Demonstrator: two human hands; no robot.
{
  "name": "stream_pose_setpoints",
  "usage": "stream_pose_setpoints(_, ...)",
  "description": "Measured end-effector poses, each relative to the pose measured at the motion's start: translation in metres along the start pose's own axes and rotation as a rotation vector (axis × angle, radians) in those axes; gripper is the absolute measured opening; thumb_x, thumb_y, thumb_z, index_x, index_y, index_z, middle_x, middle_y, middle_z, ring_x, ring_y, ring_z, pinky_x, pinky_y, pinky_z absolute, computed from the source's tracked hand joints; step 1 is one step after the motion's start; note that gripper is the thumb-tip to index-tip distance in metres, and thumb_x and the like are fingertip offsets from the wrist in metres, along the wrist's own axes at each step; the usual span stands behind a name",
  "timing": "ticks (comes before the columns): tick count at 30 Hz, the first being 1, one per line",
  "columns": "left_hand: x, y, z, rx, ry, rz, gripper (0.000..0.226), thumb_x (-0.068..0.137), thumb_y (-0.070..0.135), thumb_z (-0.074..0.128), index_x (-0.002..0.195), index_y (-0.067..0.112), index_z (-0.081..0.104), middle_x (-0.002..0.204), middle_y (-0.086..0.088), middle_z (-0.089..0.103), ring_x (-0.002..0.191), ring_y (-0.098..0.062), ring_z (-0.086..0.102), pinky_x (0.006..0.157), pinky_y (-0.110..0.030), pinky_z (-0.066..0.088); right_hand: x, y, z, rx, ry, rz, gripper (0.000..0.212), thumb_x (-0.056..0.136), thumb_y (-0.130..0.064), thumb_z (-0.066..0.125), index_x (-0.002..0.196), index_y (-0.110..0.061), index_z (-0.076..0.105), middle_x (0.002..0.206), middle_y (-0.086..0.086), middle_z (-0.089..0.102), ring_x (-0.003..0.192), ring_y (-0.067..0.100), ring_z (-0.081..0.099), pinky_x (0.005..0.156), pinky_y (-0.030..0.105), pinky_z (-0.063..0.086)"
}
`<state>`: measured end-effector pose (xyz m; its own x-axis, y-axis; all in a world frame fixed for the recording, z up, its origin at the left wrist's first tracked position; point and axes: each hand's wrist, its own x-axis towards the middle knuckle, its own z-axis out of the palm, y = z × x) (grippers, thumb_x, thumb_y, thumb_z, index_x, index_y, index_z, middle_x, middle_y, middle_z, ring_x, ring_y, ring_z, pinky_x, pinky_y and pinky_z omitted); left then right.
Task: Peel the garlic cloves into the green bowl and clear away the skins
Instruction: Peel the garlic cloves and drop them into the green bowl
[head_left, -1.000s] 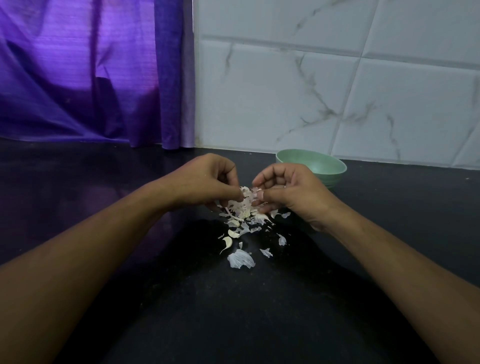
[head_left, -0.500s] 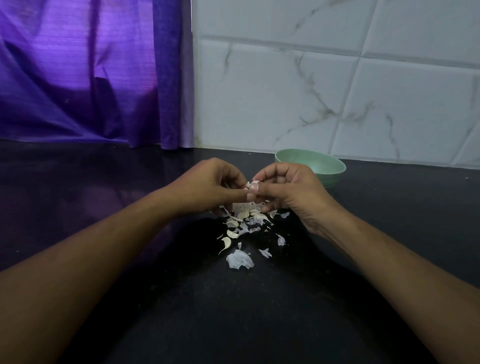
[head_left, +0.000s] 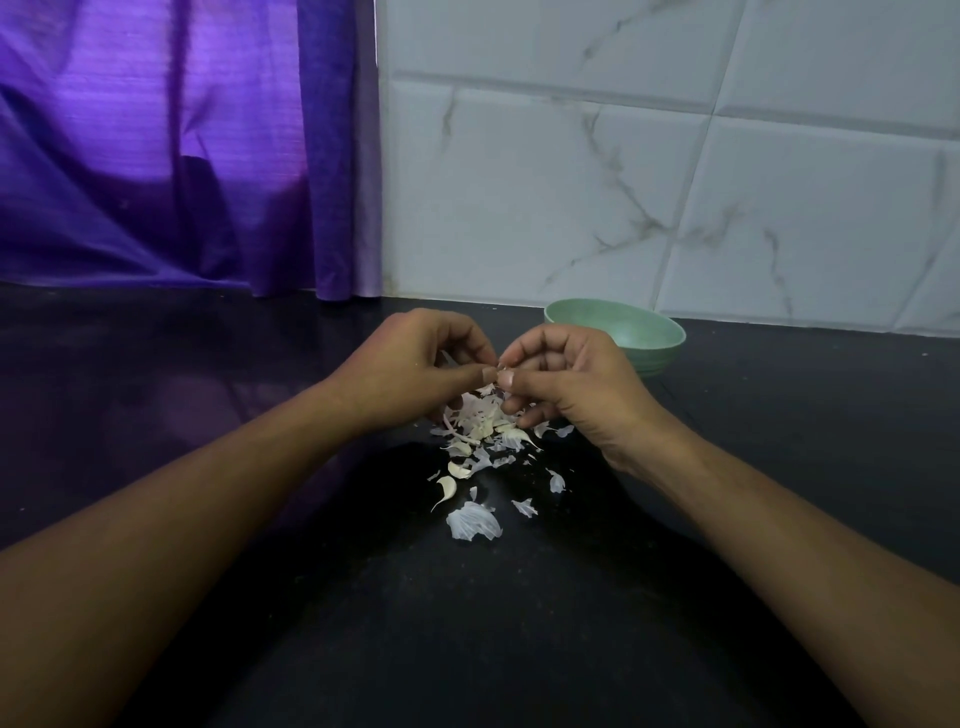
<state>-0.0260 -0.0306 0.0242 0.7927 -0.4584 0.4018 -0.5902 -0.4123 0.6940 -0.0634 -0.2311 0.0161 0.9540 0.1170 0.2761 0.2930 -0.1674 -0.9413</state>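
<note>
My left hand (head_left: 415, 366) and my right hand (head_left: 566, 379) meet thumb to thumb above a heap of garlic skins (head_left: 480, 431) on the black counter (head_left: 493, 623). Both pinch a small garlic clove (head_left: 497, 370) between their fingertips; the clove is almost wholly hidden. Loose cloves lie among the skins, one curved clove (head_left: 447, 488) toward me. A large flake of skin (head_left: 474, 522) lies nearest me. The green bowl (head_left: 639, 327) stands behind my right hand, near the wall; its inside looks bare where visible.
A white marbled tile wall (head_left: 623, 182) rises behind the counter. A purple curtain (head_left: 171, 145) hangs at the back left, down to the counter top.
Both hands have risen a little off the heap and drawn closer together, fingertips now meeting higher above the skins.
</note>
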Motion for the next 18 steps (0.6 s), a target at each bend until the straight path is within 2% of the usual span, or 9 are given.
stream_pose_setpoints(3,0.0009,-0.0011,0.0001,-0.033,-0.004,-0.007,0.014,0.088,0.027,0.082,0.096,0.018,0.076,0.082,-0.004,0.075,0.063,-0.021,0.073,0.052,-0.033,0.060,-0.0005,0.0006,-0.0001,0.002,-0.004,-0.003,0.016,0.090,0.006,0.073,0.103,0.005,0.064,0.077,0.013,0.074,0.064,0.021,0.070,0.053,0.028,0.057)
stream_pose_setpoints(7,0.0012,-0.0013,0.0016,-0.048,-0.021,-0.022,0.011,0.089,0.026,0.081,0.096,0.018,0.077,0.081,-0.003,0.075,0.062,-0.015,0.072,0.052,-0.029,0.057,-0.0016,-0.0004,0.0017,-0.004,-0.016,-0.023,0.015,0.090,0.006,0.073,0.102,0.002,0.064,0.083,0.030,0.071,0.064,0.024,0.069,0.055,0.030,0.056)
stream_pose_setpoints(11,0.0003,0.0005,0.0013,-0.044,0.015,0.005,0.014,0.085,0.029,0.084,0.089,0.018,0.078,0.077,-0.001,0.075,0.060,-0.011,0.070,0.053,-0.026,0.056,0.0006,-0.0011,0.0016,-0.029,0.007,-0.039,0.016,0.088,0.006,0.074,0.100,0.003,0.064,0.067,0.009,0.070,0.055,0.020,0.065,0.053,0.031,0.056)
stream_pose_setpoints(14,0.0000,0.0026,0.0043,-0.035,0.053,0.038,0.015,0.082,0.031,0.087,0.084,0.018,0.078,0.069,0.003,0.073,0.056,-0.009,0.065,0.053,-0.027,0.056,0.0021,-0.0031,0.0007,-0.036,0.047,-0.043,0.014,0.087,0.008,0.072,0.094,-0.001,0.065,0.063,0.012,0.062,0.045,0.015,0.058,0.045,0.025,0.050)
stream_pose_setpoints(18,0.0013,0.0029,0.0054,-0.023,0.113,0.079,0.013,0.082,0.026,0.088,0.081,0.018,0.078,0.069,0.002,0.074,0.060,-0.021,0.070,0.056,-0.035,0.060,0.0037,-0.0011,-0.0005,-0.038,0.046,-0.029,0.011,0.089,0.007,0.070,0.092,-0.003,0.065,0.067,0.015,0.065,0.042,0.016,0.056,0.048,0.028,0.053)
